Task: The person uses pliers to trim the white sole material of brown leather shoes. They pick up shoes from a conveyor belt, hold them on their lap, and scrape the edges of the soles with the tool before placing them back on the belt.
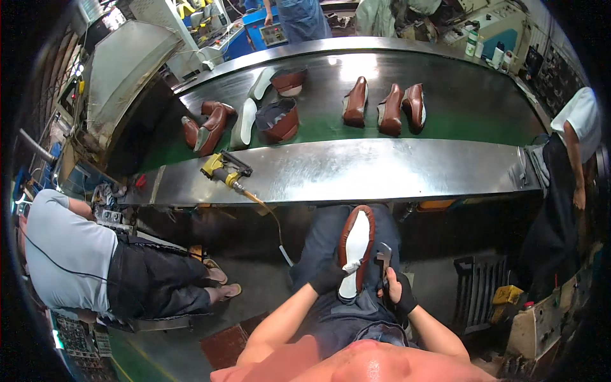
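Across my lap lies a brown shoe upper (358, 235), bottom up, with a white insole facing me and brown leather folded round its edge. My left hand (326, 278), in a black fingerless glove, grips it near the lower end. Something small and white shows by those fingers; I cannot make out what it is. My right hand (396, 291), also gloved, holds a metal hand tool (384, 253) with a curved head, upright just right of the shoe. Its exact kind is unclear. The tool and the shoe appear apart.
A yellow nail gun (223, 169) with an orange hose rests on the bench's metal edge (356, 175). Behind it, a dark conveyor belt (318, 127) carries several brown shoes (355, 102) and loose uppers. People are at left, right and far side. A yellow box (507, 295) sits right.
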The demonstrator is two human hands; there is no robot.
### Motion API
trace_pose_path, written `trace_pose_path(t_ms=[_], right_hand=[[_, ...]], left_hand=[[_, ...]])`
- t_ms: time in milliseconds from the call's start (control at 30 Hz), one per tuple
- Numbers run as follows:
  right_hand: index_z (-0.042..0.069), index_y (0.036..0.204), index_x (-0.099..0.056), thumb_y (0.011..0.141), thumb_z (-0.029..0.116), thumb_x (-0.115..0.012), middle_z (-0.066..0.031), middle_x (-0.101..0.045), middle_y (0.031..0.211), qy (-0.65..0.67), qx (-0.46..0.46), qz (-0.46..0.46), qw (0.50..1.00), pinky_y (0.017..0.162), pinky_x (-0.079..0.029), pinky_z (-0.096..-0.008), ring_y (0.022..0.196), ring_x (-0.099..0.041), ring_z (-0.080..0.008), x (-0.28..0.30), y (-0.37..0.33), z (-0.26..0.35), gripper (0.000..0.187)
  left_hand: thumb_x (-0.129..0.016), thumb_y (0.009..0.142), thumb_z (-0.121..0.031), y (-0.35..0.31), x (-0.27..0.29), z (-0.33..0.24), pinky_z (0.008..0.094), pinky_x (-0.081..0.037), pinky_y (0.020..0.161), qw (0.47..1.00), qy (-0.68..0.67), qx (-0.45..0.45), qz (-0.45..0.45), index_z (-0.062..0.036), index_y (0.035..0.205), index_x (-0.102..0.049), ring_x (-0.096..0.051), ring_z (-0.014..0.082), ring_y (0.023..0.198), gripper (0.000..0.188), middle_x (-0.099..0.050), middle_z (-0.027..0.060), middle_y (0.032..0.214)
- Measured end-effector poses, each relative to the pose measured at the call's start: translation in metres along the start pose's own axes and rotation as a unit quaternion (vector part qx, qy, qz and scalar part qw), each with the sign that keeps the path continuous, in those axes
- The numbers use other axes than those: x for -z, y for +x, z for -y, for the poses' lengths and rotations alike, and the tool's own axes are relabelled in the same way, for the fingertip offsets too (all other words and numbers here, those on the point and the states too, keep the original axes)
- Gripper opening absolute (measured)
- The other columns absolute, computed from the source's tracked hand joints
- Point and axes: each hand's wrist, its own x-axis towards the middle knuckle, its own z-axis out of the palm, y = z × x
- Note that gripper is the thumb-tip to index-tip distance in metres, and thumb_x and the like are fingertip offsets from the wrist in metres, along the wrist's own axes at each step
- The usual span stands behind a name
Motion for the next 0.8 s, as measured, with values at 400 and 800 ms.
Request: trace_pose_path(t_ms=[400,800], right_hand=[[0.002,0.082,-0.055,0.095,0.051,-0.035,-0.0090,-0.055,0.056,0.086,-0.044,-0.098,0.991,0.046,-0.049,-0.0317,0.046,-0.057,-0.0207,-0.003,0.022,-0.057,0.054],[0.005,0.118,-0.053,0.096,0.049,-0.033,-0.0101,-0.063,0.078,-0.004,-0.073,0.006,0.997,0.049,-0.049,-0.0291,0.052,-0.060,-0.0175,0.011,0.122,-0.007,0.052]], left_hand=[[-0.064,0.083,-0.042,0.039,0.042,-0.078,0.0397,-0.046,0.095,0.906,-0.420,0.037,0.021,-0.0053,0.131,-0.042,-0.057,0.0257,0.108,0.065,-0.056,0.0130,0.120],[-0.065,0.074,-0.032,0.422,0.222,-0.254,0.0389,-0.046,0.088,0.804,0.521,0.036,-0.284,-0.0006,0.126,-0.045,-0.060,0.0314,0.103,0.064,-0.059,0.0238,0.112]])
